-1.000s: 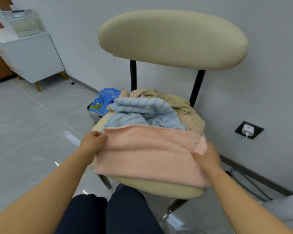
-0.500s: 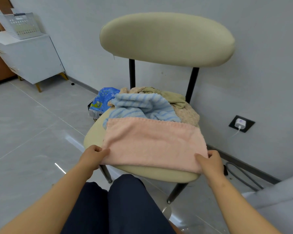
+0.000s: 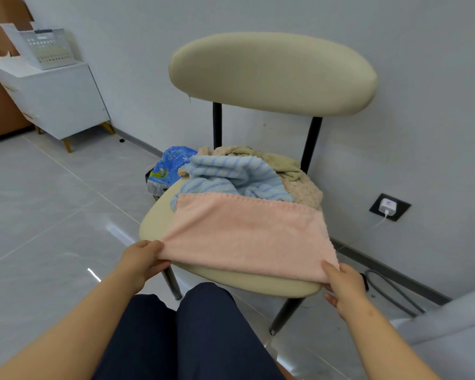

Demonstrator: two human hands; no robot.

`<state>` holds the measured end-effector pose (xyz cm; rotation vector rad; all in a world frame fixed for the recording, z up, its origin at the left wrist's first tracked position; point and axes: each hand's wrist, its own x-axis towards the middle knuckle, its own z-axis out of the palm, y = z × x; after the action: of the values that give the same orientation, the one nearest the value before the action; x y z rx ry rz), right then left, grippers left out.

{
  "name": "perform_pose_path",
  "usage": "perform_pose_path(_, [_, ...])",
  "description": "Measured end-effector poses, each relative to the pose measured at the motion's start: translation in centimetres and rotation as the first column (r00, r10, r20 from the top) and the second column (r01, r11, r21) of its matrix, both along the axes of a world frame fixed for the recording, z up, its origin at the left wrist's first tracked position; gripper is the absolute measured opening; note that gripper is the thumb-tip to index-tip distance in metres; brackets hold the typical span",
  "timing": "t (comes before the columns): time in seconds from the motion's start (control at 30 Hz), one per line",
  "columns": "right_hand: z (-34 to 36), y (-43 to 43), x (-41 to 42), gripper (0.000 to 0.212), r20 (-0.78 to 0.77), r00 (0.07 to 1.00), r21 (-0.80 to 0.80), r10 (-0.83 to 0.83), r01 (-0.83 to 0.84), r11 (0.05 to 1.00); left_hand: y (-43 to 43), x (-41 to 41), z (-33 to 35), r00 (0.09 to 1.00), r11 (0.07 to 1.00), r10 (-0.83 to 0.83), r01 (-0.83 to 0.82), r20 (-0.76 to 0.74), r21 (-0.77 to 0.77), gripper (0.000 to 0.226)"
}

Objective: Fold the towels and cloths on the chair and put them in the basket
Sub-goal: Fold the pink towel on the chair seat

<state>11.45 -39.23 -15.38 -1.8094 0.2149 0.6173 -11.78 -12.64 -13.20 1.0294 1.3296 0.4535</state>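
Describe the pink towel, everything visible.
The pink towel is plain pale pink, soft terry by its look, with a stitched hem along the far edge. It lies spread flat over the front of the chair seat, far edge overlapping the blue striped towel. The left hand pinches its near left corner, the right hand its near right corner.

We see a cream padded chair (image 3: 157,223) whose seat carries the pile. A pink towel (image 3: 247,237) lies spread flat across the seat's front half, its near corners overhanging the front edge. Behind it, toward the back edge, a blue striped towel (image 3: 231,174) sits crumpled, its front covered by the pink one. A beige knit cloth (image 3: 305,189) fills the back right corner, with an olive cloth (image 3: 281,160) bunched along the back edge.
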Motion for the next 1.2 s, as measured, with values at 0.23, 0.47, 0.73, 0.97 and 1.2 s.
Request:
perform_pose_path(0.23, [0.1,-0.1,-0.3,0.018,-0.06,0.996,0.065,-0.064,0.068,0.996,-0.7,0.0,-0.5,0.996,0.99,-0.084,0.083,-0.006,-0.113,0.007])
perform_pose_path(0.47, [-0.1,-0.4,0.0,0.016,-0.018,0.98,0.116,-0.198,0.199,0.973,-0.9,0.4,-0.9,0.995,0.997,-0.077,0.076,-0.058,-0.019,0.017])
perform_pose_path(0.73, [0.6,0.2,-0.1,0.017,-0.161,0.976,0.209,-0.149,0.181,0.961,-1.6,1.2,0.3,0.953,0.905,-0.289,0.303,-0.09,0.299,0.043])
perform_pose_path(0.97, [1.2,0.4,0.2,0.02,-0.2,0.967,0.296,-0.156,0.211,0.932,-1.9,2.1,0.5,0.938,0.882,-0.298,0.341,-0.177,0.325,0.022])
perform_pose_path(1.2, [1.2,0.2,0.9,0.021,-0.109,0.95,0.315,-0.293,0.313,0.896,-2.2,2.8,1.2,0.934,0.929,-0.346,0.328,0.085,0.172,0.035])
